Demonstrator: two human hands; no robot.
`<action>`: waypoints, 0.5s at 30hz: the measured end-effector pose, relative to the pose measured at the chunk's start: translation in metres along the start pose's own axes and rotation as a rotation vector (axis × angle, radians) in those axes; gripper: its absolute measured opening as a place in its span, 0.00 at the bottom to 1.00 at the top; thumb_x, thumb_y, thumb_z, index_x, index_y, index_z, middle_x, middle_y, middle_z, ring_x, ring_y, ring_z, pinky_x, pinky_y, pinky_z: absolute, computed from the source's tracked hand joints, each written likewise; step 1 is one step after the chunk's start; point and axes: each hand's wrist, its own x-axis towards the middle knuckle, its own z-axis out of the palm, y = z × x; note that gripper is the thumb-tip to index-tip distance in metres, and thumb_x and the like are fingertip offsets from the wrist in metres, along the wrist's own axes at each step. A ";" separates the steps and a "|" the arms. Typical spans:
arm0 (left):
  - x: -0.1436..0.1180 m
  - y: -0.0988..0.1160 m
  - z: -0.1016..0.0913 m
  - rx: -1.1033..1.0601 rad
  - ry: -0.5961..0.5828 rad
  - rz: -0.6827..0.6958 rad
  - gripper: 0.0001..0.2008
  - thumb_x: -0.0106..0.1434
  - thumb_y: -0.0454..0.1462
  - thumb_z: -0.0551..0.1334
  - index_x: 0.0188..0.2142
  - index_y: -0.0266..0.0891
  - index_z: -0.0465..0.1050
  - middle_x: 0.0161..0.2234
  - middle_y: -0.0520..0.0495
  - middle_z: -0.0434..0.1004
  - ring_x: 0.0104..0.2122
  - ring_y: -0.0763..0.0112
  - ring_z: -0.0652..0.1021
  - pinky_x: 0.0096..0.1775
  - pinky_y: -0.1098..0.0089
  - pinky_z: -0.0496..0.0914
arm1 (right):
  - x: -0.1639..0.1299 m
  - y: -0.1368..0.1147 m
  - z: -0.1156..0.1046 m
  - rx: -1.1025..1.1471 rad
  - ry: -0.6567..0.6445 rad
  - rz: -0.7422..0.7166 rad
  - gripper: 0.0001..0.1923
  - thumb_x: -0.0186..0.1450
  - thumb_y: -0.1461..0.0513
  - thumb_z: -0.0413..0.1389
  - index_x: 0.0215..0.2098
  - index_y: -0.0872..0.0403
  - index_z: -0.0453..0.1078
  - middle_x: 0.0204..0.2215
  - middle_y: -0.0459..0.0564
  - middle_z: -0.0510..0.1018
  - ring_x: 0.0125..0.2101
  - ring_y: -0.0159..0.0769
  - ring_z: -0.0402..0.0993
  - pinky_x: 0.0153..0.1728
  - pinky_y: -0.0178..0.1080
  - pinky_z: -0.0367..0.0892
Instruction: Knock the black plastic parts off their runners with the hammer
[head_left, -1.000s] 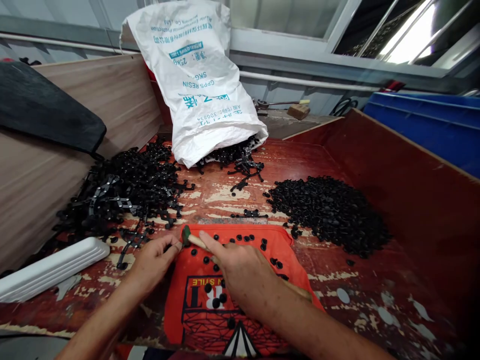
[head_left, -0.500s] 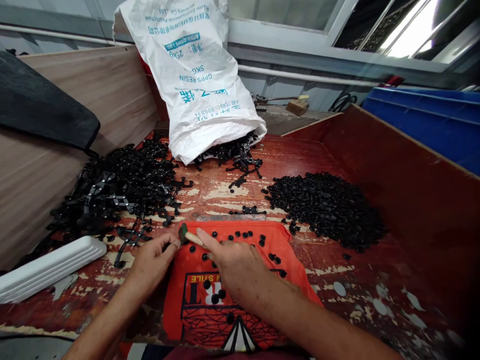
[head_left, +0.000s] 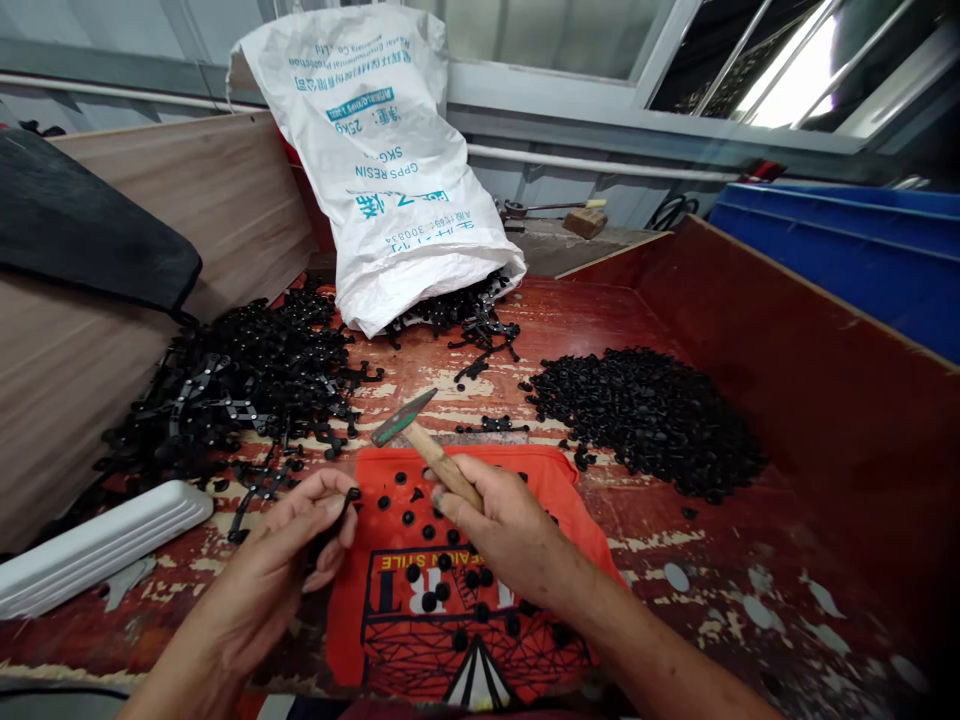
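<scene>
My right hand (head_left: 499, 520) is closed round the wooden handle of a small hammer (head_left: 442, 460), its green-marked metal head raised above the work surface. At the left edge of the orange-red cloth (head_left: 465, 465), my left hand (head_left: 296, 540) pinches a small black plastic part (head_left: 351, 496); most of the part is hidden behind the fingers. Several small black round-headed pieces (head_left: 429, 601) lie scattered over the cloth, between and below both hands. Just behind the cloth, a black linked part (head_left: 495, 424) rests on a flat metal strip.
Black linked parts (head_left: 255, 370) are heaped at left, and more spill from a white resin sack (head_left: 405, 180). A pile of small black pieces (head_left: 652, 420) lies right. A white ridged plastic piece (head_left: 105, 550) sits front left. Wooden boards (head_left: 825, 350) and a blue crate (head_left: 840, 250) border the table.
The hammer has lifted away from my left fingers, its head now farther back and to the right. My left hand has drawn back slightly and turned, showing the black part.
</scene>
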 end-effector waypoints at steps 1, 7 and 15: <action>-0.003 -0.001 0.002 -0.041 -0.018 -0.017 0.09 0.62 0.41 0.66 0.39 0.42 0.69 0.24 0.56 0.67 0.19 0.81 0.59 0.19 0.80 0.54 | -0.001 0.003 0.004 0.037 -0.011 0.005 0.06 0.69 0.61 0.53 0.41 0.51 0.72 0.28 0.41 0.70 0.27 0.31 0.63 0.28 0.33 0.57; -0.013 -0.011 0.009 -0.258 -0.030 -0.096 0.11 0.57 0.37 0.69 0.37 0.40 0.69 0.23 0.55 0.66 0.18 0.82 0.59 0.18 0.81 0.52 | -0.004 0.002 0.016 0.186 -0.052 0.030 0.08 0.67 0.61 0.54 0.44 0.52 0.73 0.26 0.40 0.67 0.26 0.29 0.61 0.28 0.32 0.57; -0.021 -0.037 0.011 -0.546 -0.151 -0.274 0.10 0.58 0.35 0.66 0.40 0.36 0.73 0.23 0.54 0.65 0.18 0.83 0.59 0.17 0.81 0.52 | -0.010 -0.009 0.033 0.439 -0.170 0.009 0.10 0.67 0.63 0.53 0.45 0.52 0.72 0.28 0.41 0.70 0.26 0.28 0.63 0.28 0.30 0.60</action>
